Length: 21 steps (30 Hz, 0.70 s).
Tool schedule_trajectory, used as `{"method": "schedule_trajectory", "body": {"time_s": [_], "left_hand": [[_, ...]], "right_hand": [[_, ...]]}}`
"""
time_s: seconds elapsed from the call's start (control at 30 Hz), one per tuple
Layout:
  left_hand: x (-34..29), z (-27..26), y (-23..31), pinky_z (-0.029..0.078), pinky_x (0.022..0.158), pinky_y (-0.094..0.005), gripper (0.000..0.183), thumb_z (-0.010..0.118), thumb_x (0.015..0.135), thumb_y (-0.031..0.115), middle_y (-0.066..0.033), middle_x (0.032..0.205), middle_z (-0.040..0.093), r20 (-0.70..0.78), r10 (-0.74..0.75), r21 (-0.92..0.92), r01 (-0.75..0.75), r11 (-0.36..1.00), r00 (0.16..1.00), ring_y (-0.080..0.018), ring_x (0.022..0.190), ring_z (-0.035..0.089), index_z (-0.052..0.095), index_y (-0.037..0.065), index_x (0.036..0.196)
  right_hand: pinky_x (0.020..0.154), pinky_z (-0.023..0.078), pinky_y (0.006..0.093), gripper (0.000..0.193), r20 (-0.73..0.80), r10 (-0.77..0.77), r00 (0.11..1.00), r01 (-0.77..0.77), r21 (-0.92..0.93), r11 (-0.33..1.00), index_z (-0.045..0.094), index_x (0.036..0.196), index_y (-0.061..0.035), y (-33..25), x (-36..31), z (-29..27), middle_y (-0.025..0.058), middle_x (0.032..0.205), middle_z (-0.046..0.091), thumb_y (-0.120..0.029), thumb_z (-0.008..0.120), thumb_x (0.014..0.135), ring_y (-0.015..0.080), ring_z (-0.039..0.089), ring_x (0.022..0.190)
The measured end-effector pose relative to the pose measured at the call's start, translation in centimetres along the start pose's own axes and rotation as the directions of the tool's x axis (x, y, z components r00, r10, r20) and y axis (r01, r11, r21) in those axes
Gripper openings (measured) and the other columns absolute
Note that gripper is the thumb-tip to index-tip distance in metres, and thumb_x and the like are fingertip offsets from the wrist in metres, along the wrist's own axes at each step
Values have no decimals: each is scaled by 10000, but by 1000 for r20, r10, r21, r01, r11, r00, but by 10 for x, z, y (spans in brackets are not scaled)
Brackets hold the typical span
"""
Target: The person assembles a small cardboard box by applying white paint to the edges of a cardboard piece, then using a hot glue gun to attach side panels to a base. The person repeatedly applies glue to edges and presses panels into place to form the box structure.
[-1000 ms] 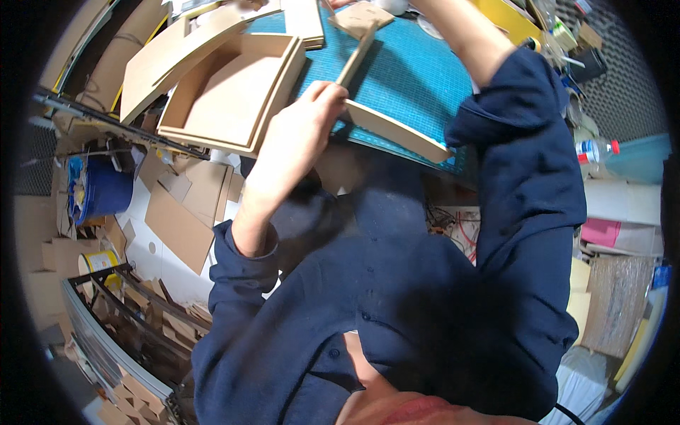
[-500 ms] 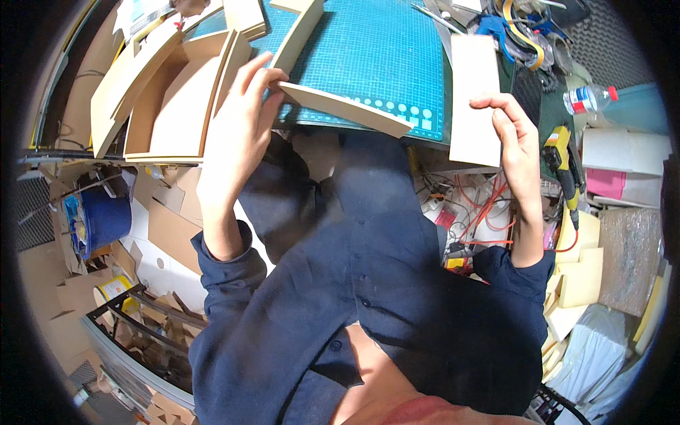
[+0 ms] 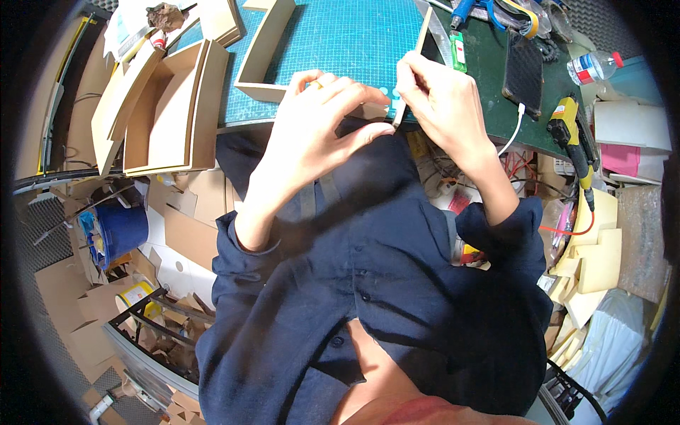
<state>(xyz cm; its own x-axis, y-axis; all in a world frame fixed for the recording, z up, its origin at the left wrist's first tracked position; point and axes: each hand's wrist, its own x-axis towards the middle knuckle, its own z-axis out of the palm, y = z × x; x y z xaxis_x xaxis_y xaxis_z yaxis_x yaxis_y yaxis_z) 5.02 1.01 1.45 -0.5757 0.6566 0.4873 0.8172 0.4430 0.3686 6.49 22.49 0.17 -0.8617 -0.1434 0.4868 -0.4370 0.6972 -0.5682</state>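
Note:
My right hand [image 3: 443, 99] pinches a flat, pale wooden board [image 3: 423, 37], held upright and seen almost edge-on. Its near end meets the end of an open frame of thin wooden strips [image 3: 268, 49] on the green cutting mat [image 3: 329, 42]. My left hand [image 3: 319, 124] curls around the frame's near strip, thumb on the near side and fingers beyond, close to that joint. It hides most of this strip; only a short piece shows between thumb and fingers. An open wooden box [image 3: 170, 106] stands tilted left of the mat.
A black phone [image 3: 523, 74] with a white cable, a green lighter [image 3: 458, 51] and a plastic bottle [image 3: 593, 69] lie on the right. A yellow-black tool [image 3: 567, 124] hangs at the table edge. Wooden pieces [image 3: 221, 21] lie behind the box.
My right hand has brought the board leftward from over the right table side and turned it edge-on against the frame. My left hand has slid right along the near strip.

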Motion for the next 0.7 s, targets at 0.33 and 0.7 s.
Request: {"method": "schedule_trajectory", "body": {"time_s": [0.33, 0.7], "left_hand": [[-3, 9, -5, 388, 894, -339, 205, 793, 822, 273, 65, 885, 708, -57, -22, -68, 18, 998, 998, -131, 852, 627, 724, 195, 999], [-6, 21, -21, 376, 874, -296, 196, 778, 824, 193, 94, 995, 719, -164, 167, -34, -175, 984, 972, -86, 884, 630, 756, 236, 1014]], "right_hand": [[627, 510, 412, 163, -42, 58, 997, -57, 46, 997, 595, 874, -51, -3, 4, 10, 146, 751, 647, -201, 627, 927, 339, 667, 703], [528, 527, 434, 112, -190, 152, 970, -157, -11, 988, 577, 1046, -102, -8, -5, 33, 148, 673, 659, -199, 551, 1000, 353, 683, 612]]}}
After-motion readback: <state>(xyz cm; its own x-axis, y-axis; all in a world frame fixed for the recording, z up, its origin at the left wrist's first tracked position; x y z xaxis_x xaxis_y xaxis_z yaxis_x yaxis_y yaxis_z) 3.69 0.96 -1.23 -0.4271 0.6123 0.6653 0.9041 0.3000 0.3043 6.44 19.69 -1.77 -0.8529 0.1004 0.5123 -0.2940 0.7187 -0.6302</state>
